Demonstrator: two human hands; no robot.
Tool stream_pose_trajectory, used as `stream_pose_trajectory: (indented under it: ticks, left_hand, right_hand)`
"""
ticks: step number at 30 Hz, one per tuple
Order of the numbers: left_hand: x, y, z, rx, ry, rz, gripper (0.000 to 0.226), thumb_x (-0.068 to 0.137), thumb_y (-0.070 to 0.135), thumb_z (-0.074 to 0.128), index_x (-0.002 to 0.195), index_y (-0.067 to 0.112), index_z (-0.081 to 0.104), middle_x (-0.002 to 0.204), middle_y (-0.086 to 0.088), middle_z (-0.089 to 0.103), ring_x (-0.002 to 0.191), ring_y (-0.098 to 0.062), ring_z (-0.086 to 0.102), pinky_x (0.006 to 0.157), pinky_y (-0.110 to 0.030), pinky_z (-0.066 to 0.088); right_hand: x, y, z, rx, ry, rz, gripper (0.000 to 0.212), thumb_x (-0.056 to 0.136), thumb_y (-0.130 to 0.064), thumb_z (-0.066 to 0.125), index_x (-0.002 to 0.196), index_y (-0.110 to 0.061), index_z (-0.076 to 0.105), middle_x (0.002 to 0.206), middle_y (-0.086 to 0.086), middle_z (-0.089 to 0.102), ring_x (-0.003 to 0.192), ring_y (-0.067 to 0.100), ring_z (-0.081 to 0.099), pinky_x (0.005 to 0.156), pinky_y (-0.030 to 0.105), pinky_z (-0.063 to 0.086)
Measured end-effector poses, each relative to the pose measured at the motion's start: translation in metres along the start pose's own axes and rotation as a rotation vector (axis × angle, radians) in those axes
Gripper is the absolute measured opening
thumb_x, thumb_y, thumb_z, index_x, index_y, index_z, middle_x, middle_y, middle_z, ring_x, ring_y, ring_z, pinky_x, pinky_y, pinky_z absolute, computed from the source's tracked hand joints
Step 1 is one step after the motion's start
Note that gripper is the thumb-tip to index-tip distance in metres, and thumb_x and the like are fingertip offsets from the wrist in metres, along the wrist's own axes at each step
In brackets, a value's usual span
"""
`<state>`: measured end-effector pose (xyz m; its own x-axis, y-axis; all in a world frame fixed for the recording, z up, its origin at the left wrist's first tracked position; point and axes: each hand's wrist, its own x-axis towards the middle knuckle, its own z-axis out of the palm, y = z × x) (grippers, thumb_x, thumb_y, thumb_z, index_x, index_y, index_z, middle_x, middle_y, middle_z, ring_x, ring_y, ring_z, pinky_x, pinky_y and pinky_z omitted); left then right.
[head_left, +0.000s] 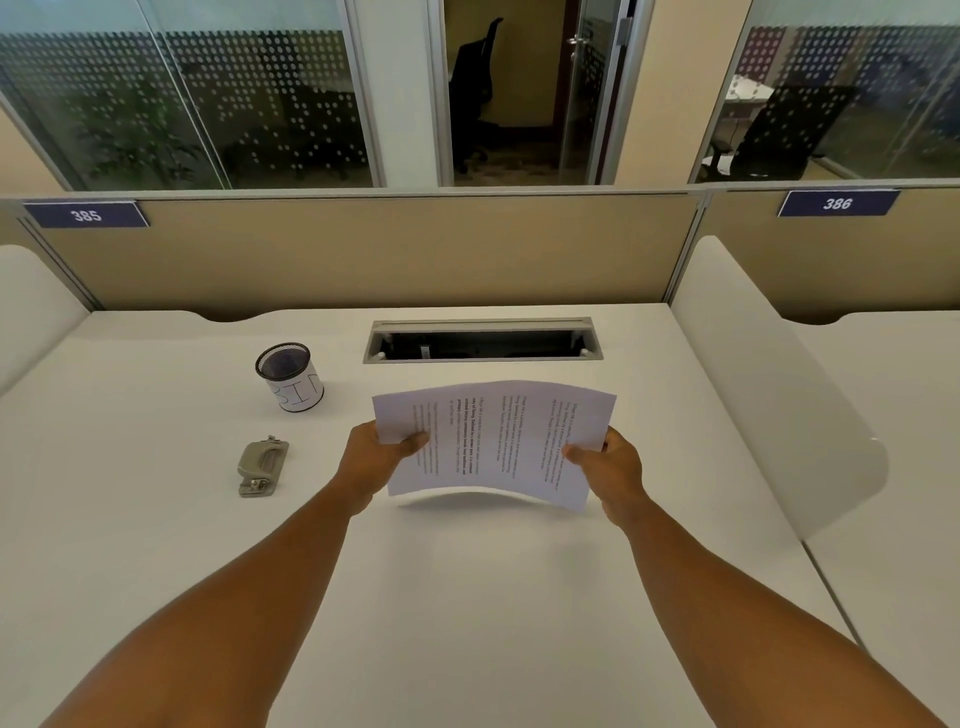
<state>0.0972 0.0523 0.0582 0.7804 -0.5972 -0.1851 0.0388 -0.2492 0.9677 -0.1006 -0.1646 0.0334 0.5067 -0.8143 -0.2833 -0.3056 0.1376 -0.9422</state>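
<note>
The left hand (382, 457) and the right hand (605, 467) each pinch one side of the printed paper (493, 436). On each side the thumb lies on top of the page and the other fingers are tucked under it, so both hands are clamped on the paper. The paper hangs in the air between the two hands, just above the white desk (467, 597). It bends up in the middle like a little bridge. I cannot tell if it is one sheet or a few.

A grey hole punch (262, 466) lies on the desk to the left of the left hand, near it but not touching. A black mesh cup (290, 376) with a white label stands farther off, ahead of the left hand and a bit to its left.

It looks like the paper is being made ready for the hole punch. To do this well, the hands should pull apart a tiny bit so that the bend goes flat. If there are more sheets, it helps to tap their edges on the desk so that they line up. Then the left side of the paper can go toward the punch, since that side is nearest to it. The right hand should hold firm if the left hand lets go, or the paper may droop and slip.
</note>
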Motion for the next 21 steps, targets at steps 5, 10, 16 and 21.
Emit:
stream_pose_trajectory:
  ticks: [5,10,16,21]
  left_hand:
    - [-0.003,-0.009,0.0,0.043,0.003,-0.021,0.025,0.087,0.008,0.071,0.098,0.029,0.063,0.094,0.007,0.068,0.083,-0.011,0.065,0.069,-0.024,0.056]
    - [-0.003,-0.009,0.001,0.046,0.018,-0.018,0.021,0.089,0.011,0.069,0.104,0.024,0.062,0.095,0.009,0.067,0.083,-0.01,0.065,0.061,-0.017,0.054]
    - [0.0,-0.01,0.0,0.032,0.019,-0.032,0.02,0.089,0.012,0.07,0.102,0.026,0.063,0.095,0.009,0.067,0.086,-0.017,0.066,0.064,-0.019,0.055]
    - [0.0,-0.022,-0.001,0.143,-0.059,-0.15,0.036,0.089,0.01,0.069,0.123,0.017,0.059,0.108,-0.001,0.064,0.102,-0.027,0.058,0.098,-0.048,0.049]
  right_hand:
    - [-0.003,0.005,-0.001,-0.038,0.002,-0.004,0.035,0.086,-0.006,0.069,0.118,-0.015,0.059,0.113,0.007,0.066,0.102,0.029,0.063,0.085,0.039,0.056]
    - [-0.003,0.001,-0.002,-0.064,0.012,-0.025,0.035,0.086,-0.007,0.068,0.12,-0.015,0.059,0.115,0.008,0.066,0.102,0.03,0.063,0.089,0.043,0.056]
    - [0.0,-0.006,-0.007,-0.079,0.016,-0.035,0.033,0.086,-0.008,0.068,0.118,-0.013,0.06,0.114,0.007,0.067,0.1,0.028,0.065,0.084,0.037,0.057]
    - [-0.003,-0.002,-0.008,-0.091,0.021,-0.018,0.032,0.087,-0.011,0.068,0.118,-0.014,0.061,0.113,0.006,0.067,0.1,0.028,0.064,0.085,0.038,0.057]
